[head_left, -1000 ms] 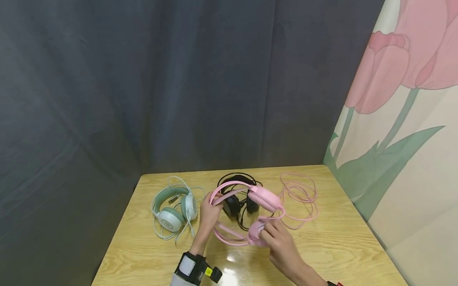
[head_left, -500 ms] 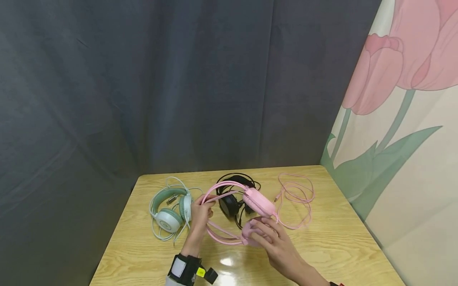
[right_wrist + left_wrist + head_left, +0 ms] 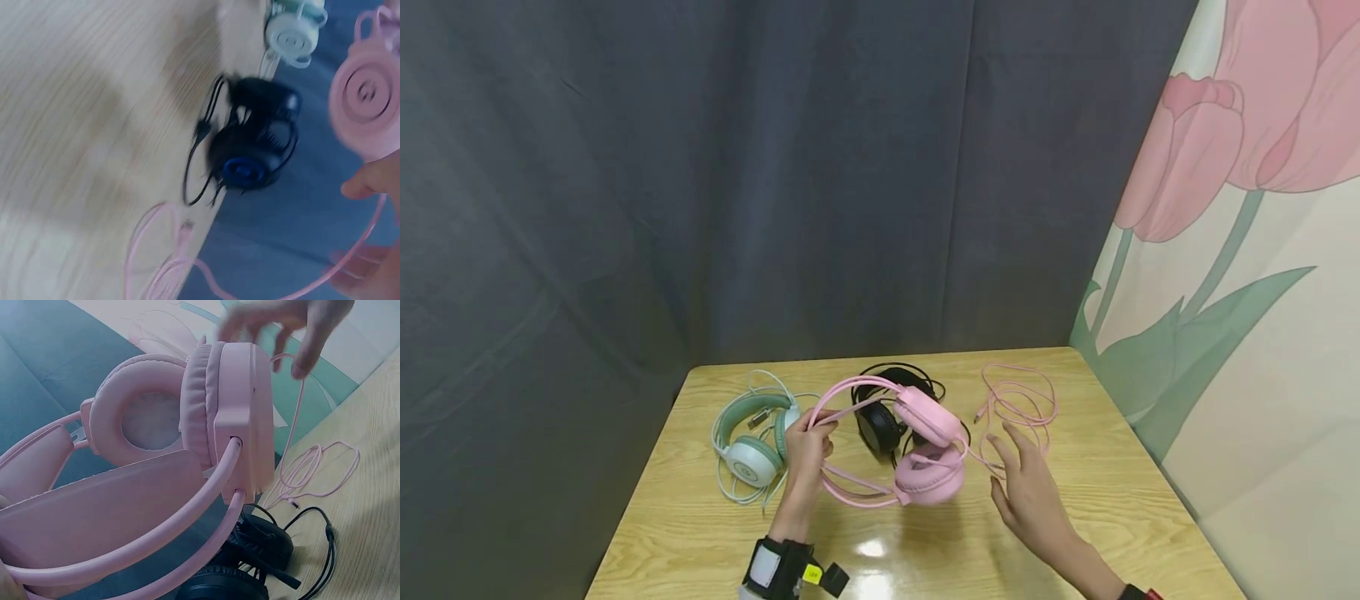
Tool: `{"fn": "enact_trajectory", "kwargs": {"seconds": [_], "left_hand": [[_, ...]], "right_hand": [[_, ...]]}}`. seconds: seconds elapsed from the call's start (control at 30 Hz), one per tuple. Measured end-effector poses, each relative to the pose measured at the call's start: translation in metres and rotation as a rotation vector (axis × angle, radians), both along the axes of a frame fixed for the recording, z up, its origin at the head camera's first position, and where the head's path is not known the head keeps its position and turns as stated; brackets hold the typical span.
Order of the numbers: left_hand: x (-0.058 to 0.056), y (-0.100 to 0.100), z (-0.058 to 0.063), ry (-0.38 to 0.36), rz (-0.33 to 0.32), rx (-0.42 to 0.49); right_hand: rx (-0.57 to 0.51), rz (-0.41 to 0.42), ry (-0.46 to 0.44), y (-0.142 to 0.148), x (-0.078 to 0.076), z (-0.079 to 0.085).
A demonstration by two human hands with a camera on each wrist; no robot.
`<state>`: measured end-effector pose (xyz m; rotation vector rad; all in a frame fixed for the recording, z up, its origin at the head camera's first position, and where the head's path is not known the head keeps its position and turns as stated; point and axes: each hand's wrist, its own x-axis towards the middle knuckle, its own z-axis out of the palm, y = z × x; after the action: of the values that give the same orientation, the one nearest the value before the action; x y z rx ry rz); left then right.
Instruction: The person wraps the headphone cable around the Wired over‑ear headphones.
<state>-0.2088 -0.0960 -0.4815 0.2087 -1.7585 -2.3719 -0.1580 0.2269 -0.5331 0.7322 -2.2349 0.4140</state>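
Pink over-ear headphones (image 3: 929,477) are held above the table, their ear cups pointing right. My left hand (image 3: 807,454) grips them by the headband, at the end away from the cups. To the right of the cups, my right hand (image 3: 1033,504) is apart from them, its fingers spread. A pink cable (image 3: 294,428) runs from the headphones past the right thumb in the left wrist view; whether the hand touches it I cannot tell. In the right wrist view, one ear cup (image 3: 365,94) shows its round outer face beside the thumb.
Black headphones (image 3: 880,429) lie behind the pink pair, partly hidden by it. Mint-green and white headphones (image 3: 752,462) with their cable lie left of the left hand. The loose pink cable coil (image 3: 1022,404) rests on the wooden table (image 3: 1120,517) at the back right. A dark curtain (image 3: 820,208) hangs behind.
My right hand has let go of the lower ear cup and moved right, its fingers spreading. The left hand and the pink headphones have shifted left a little.
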Motion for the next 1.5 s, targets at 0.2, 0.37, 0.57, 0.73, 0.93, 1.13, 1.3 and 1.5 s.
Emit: {"fn": "enact_trajectory", "kwargs": {"seconds": [0.2, 0.37, 0.57, 0.73, 0.93, 1.13, 1.3, 1.5], "left_hand": [[-0.001, -0.001, -0.001, -0.005, 0.051, 0.012], [0.000, 0.000, -0.002, 0.007, 0.141, -0.049], [0.000, 0.006, -0.006, -0.018, 0.202, -0.165], [0.001, 0.014, -0.007, -0.038, 0.221, -0.180], [0.001, 0.021, -0.008, -0.039, 0.259, -0.211], [0.001, 0.027, -0.007, -0.026, 0.246, -0.291], [0.000, 0.026, -0.008, -0.039, 0.188, -0.356], [-0.002, 0.021, -0.008, -0.101, -0.037, -0.320]], "right_hand": [[0.048, -0.064, -0.164, 0.017, -0.001, -0.007], [0.031, 0.082, -0.144, 0.008, 0.002, -0.003], [0.050, 0.167, 0.015, -0.012, 0.000, 0.015], [0.118, 0.216, 0.062, -0.027, -0.005, 0.033], [0.162, 0.243, 0.123, -0.038, -0.011, 0.048], [0.340, 0.298, 0.229, -0.051, -0.018, 0.058], [0.416, 0.365, 0.325, -0.054, -0.031, 0.067], [0.379, 0.428, 0.376, -0.053, -0.042, 0.082]]}}
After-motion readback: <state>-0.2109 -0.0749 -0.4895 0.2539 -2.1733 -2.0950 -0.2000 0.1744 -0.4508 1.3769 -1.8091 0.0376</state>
